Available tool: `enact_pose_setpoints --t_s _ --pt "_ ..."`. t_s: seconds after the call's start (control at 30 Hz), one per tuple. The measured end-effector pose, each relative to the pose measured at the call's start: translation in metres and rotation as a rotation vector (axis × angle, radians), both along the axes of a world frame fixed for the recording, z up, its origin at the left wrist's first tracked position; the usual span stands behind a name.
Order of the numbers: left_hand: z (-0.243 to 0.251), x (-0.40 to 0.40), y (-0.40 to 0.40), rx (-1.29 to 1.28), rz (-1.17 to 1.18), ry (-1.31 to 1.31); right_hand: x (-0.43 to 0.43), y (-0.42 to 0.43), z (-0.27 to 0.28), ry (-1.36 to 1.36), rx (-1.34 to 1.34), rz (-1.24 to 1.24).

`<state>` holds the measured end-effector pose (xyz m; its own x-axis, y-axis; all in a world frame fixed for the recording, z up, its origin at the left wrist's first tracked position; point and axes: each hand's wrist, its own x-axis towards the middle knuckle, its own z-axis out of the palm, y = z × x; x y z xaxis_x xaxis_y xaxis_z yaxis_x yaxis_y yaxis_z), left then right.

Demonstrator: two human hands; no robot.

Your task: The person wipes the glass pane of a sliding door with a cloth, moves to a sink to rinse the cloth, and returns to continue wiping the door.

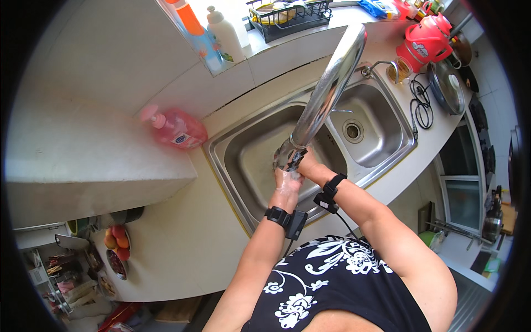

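Observation:
Over the large left basin of a stainless steel double sink point(257, 166), both my hands are close together beneath the end of a chrome faucet point(327, 87). My left hand point(287, 180) is wet, with water running over its back and wrist. The faucet's end covers much of its fingers. Close against it on the right is my right hand point(310, 164), its fingers hidden behind the faucet's end and the other hand. No object shows in either hand. Both wrists wear black straps with small boxes and cables.
A pink pump bottle point(180, 128) stands left of the sink. Right of it lie a coiled black cable point(421, 103), a glass cup point(399, 71), a red jug point(425, 43) and a lidded pan point(448, 89). Bottles point(226, 37) and a black wire rack point(290, 18) stand on the sill.

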<state>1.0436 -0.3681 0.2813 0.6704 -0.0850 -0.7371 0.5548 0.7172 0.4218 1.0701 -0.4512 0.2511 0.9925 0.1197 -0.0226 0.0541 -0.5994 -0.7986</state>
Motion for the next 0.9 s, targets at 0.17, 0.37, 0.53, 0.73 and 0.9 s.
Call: enact_pose_setpoints --t_s 0.17,0.37,0.53,0.73,0.9 --pt "-0.017 -0.004 0.028 -0.142 0.014 -0.108 -0.034 0.027 0.042 -0.015 -0.073 0.114" --pt "0.001 -0.001 0.001 0.078 0.023 0.074 0.010 -0.005 -0.020 -0.058 -0.015 -0.027" --pt "-0.045 -0.010 0.032 -0.258 0.096 -0.244 -0.039 0.043 0.044 0.020 0.075 -0.084" --pt "-0.019 0.011 0.006 -0.074 0.040 -0.029 0.007 -0.002 -0.006 -0.041 0.057 -0.105" --pt "-0.059 0.031 0.015 0.024 -0.101 -0.385 -0.015 0.004 0.010 -0.216 0.110 -0.076"
